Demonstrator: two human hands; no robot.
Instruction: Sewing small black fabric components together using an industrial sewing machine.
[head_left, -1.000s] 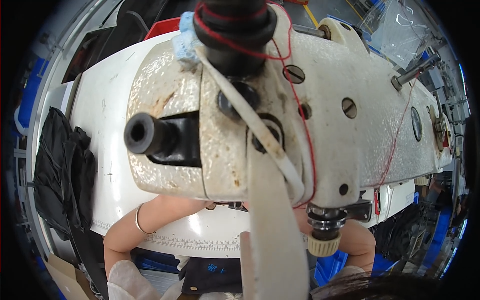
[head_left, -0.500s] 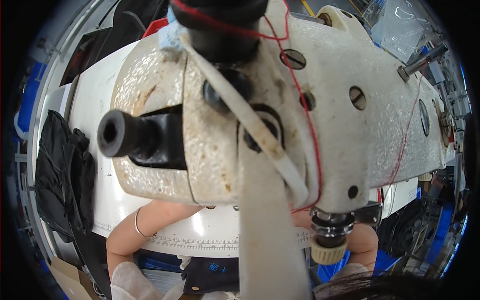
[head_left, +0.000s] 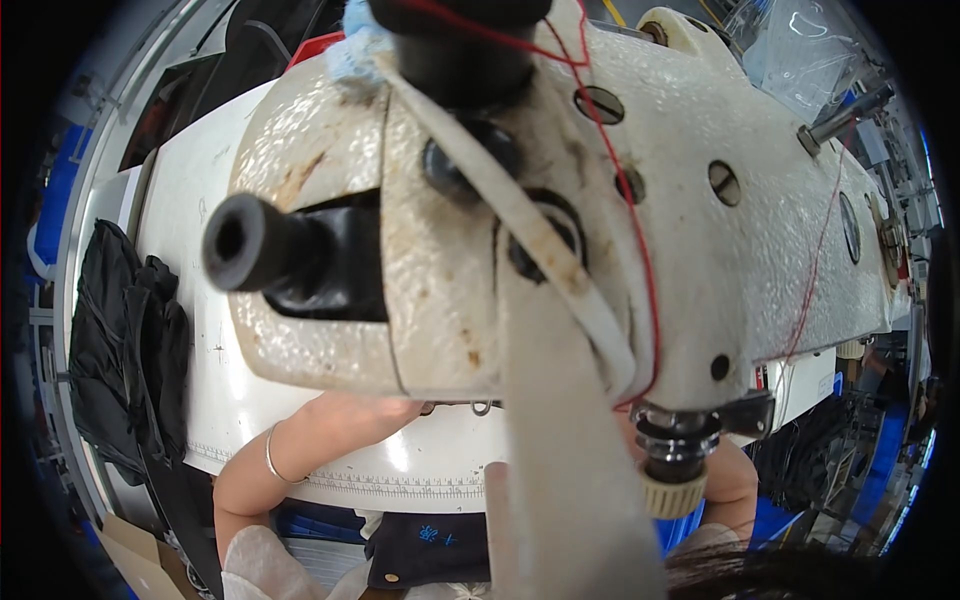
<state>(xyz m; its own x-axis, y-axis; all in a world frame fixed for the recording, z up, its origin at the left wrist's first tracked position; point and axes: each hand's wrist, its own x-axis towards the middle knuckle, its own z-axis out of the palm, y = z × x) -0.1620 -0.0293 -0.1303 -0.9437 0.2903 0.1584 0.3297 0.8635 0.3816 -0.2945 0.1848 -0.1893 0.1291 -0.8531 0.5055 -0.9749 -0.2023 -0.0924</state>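
Note:
A large off-white sewing machine head [head_left: 440, 310] fills the middle of the view and hides most of what lies under it. My left hand [head_left: 375, 412] reaches in beneath its front edge. Only the wrist and the back of this hand show, and the fingers are covered. On the other side my right forearm [head_left: 730, 490] rises behind the tension knob [head_left: 672, 495]; the machine and a blurred whitish strip [head_left: 560, 470] cover that hand's fingers. Whatever either hand touches is hidden. Red thread [head_left: 648, 270] runs down over the machine's face towards the tension discs.
The white table [head_left: 400, 455] carries a ruler scale [head_left: 390, 487] along its near edge. Black cloth [head_left: 125, 350] hangs over the table's left side. An open cardboard box [head_left: 140, 560] stands at lower left. Dark cloth with a blue marking [head_left: 430, 550] lies below the near edge.
The machine head appears slightly farther right and higher in view, as the viewpoint has shifted. My left wrist shows a little more beneath it. Both arms otherwise keep nearly the same place.

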